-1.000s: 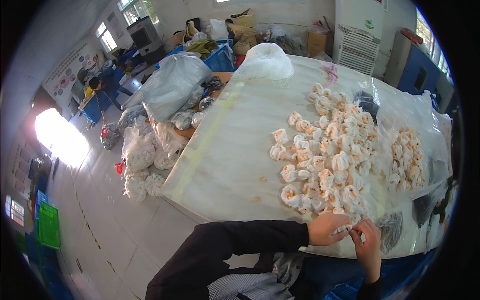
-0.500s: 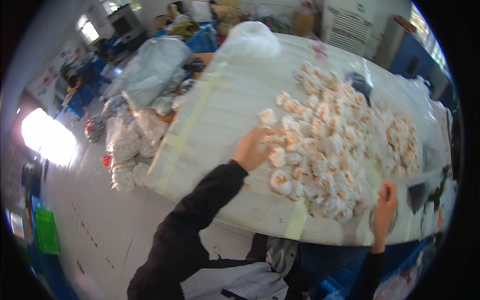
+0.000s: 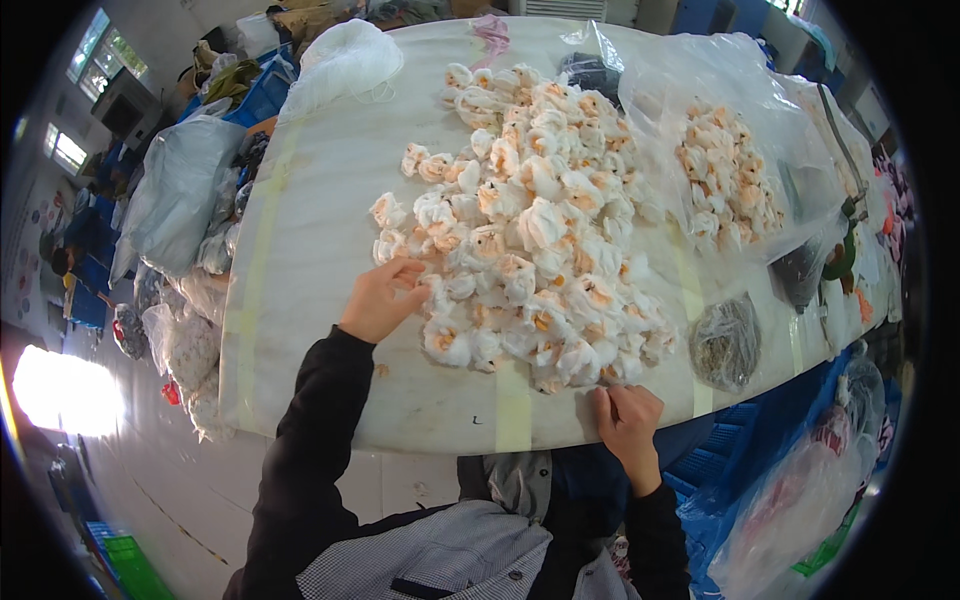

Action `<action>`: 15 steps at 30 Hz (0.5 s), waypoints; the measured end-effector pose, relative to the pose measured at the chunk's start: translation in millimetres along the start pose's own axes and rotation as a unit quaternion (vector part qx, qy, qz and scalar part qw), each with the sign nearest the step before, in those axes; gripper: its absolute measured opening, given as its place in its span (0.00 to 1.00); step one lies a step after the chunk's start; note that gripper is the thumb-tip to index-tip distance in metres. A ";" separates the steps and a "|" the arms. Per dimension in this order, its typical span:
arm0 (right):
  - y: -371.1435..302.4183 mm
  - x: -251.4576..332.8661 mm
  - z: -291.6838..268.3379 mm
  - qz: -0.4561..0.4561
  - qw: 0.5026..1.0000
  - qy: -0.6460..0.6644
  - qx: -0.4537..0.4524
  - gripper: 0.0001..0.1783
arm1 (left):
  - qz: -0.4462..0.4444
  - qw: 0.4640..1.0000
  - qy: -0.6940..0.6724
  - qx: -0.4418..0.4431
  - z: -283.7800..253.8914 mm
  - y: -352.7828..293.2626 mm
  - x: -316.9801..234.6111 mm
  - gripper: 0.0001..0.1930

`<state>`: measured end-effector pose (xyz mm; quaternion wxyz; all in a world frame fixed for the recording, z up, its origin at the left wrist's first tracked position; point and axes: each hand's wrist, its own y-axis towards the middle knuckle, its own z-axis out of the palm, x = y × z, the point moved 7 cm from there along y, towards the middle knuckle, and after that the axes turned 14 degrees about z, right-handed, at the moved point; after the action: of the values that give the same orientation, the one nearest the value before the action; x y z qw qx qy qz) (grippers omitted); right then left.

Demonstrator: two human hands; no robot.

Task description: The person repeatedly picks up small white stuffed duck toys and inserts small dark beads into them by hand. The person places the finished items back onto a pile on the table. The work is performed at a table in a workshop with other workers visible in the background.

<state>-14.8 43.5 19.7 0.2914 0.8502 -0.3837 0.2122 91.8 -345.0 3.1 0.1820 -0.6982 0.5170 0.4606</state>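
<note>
A broad pile of small fluffy white pieces with orange-brown tints (image 3: 540, 225) covers the middle of the table; they look like fabric or plush pieces, their exact kind unclear. My left hand (image 3: 382, 300) is at the pile's left edge, fingers curved and thumb apart, beside the outermost pieces, with nothing visibly held. Close to the table's near edge, just below the pile, my right hand (image 3: 628, 415) is closed, thumb against the fingers. Whatever it may hold is hidden or too small to make out.
Right of the pile lies a clear plastic bag (image 3: 800, 190) with similar pieces inside. A clear bag of greyish stuff (image 3: 727, 343) sits near the right front. A white translucent bundle (image 3: 345, 65) rests at the far left corner. Full bags (image 3: 185, 190) stand beyond the left edge.
My view has shifted, so the table sits differently in it. My right hand has moved left, from beside the greyish bag to the pile's near edge. The left hand stays at the pile's left side.
</note>
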 end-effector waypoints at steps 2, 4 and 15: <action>-1.2 0.5 -0.9 -0.001 1.000 -0.011 -0.008 0.16 | -0.032 0.999 0.030 0.033 -5.2 -1.3 -7.2 0.14; -2.3 0.2 -0.5 0.000 1.000 -0.012 -0.015 0.15 | -0.044 0.998 0.040 0.018 -15.3 -2.6 -10.4 0.10; -20.1 -38.8 -12.7 0.235 0.927 0.291 -0.003 0.13 | 0.116 0.973 -0.199 0.010 87.6 20.3 -170.1 0.02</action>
<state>-24.8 83.1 -0.2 0.3345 0.6355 -0.4721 0.5113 26.9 -194.9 104.5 0.2336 -0.5259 0.5529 0.6027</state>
